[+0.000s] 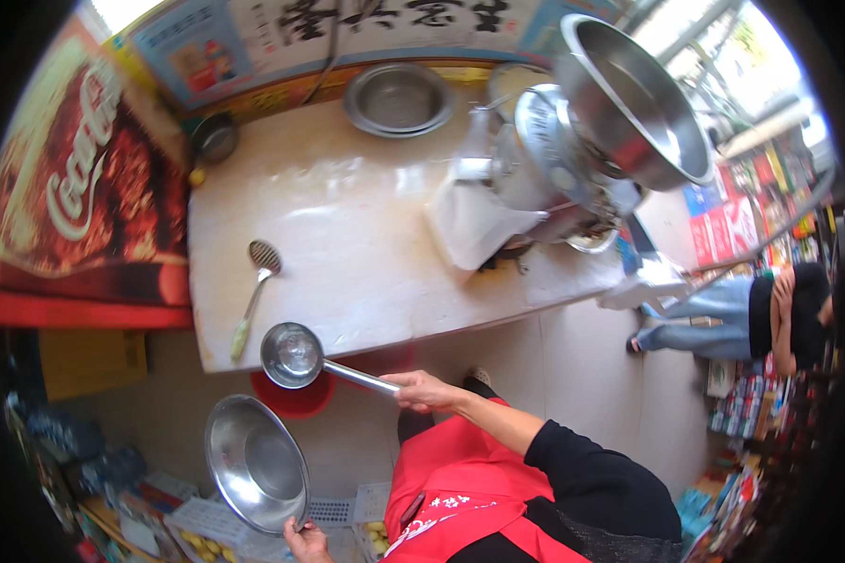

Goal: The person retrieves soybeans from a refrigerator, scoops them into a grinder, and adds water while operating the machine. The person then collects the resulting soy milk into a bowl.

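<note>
My right hand (426, 391) grips the handle of a long-handled stainless steel ladle (293, 354), its round bowl over the table's front edge. Water seems to be in the bowl, though glare makes this uncertain. Lower down, my left hand (307, 540) holds a wide stainless steel basin (259, 464) by its rim. The basin is tilted, and no contents show in it. Beneath the ladle, a red bucket (294, 391) is partly hidden by the table and the basin. On the tabletop lies a slotted spoon (255, 295) with a greenish handle.
A metal grinding machine (535, 162) with a large steel bowl (637, 98) on top stands on the pale table (338, 267). Stacked basins (398, 98) sit at the back. A red Coca-Cola cooler (88, 169) flanks the left. At right, a person (739, 317) stands near shelves.
</note>
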A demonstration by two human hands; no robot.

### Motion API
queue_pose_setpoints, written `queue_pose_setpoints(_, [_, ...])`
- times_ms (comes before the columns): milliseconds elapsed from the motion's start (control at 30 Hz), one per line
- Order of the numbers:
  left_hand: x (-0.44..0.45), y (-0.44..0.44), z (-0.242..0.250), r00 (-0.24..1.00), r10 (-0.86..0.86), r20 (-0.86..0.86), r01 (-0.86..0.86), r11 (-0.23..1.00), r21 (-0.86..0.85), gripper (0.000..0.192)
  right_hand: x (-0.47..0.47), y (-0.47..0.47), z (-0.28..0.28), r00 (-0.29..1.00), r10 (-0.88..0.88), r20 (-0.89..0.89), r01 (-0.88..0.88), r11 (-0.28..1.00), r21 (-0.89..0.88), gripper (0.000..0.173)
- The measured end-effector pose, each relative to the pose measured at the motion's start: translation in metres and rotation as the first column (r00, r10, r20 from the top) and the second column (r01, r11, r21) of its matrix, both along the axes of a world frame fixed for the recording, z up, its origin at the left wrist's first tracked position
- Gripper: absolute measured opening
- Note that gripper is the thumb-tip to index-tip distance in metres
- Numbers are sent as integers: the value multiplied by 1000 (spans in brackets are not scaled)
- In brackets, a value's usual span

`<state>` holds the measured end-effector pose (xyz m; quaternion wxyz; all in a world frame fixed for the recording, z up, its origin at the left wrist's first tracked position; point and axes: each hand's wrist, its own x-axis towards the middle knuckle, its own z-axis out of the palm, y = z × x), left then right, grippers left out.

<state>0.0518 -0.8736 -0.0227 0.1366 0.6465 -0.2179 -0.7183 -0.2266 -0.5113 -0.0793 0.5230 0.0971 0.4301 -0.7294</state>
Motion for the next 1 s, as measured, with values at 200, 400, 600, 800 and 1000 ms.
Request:
queue_pose_setpoints(200, [-100, 20, 18, 947, -303, -103, 300, 953, -52, 18, -24, 23, -30, 949, -291, -120, 304, 946, 111, 54])
queue_pose_setpoints(400, [-166, 107, 55, 882, -453, -132, 452, 891, -33, 20, -58, 78, -90, 745, -28, -667, 276, 923, 270, 47])
queue_pose_setpoints(600, [-194, 198, 78, 830, -539, -142, 556, 821, 132, 19, -118, 341, 8, 438, -479, -761, 899, 247, 362, 27])
queue_pose_setpoints(800, [-199, 280, 67, 751, -640, -163, 659, 705, 263, 22, -228, 502, 226, -431, 205, -878, 890, -60, -451, 28])
queue_pose_setpoints(1000, [-202, 341, 59, 680, -719, -142, 717, 613, 331, 27, -283, 504, 212, 197, 322, -926, 889, 339, 307, 38])
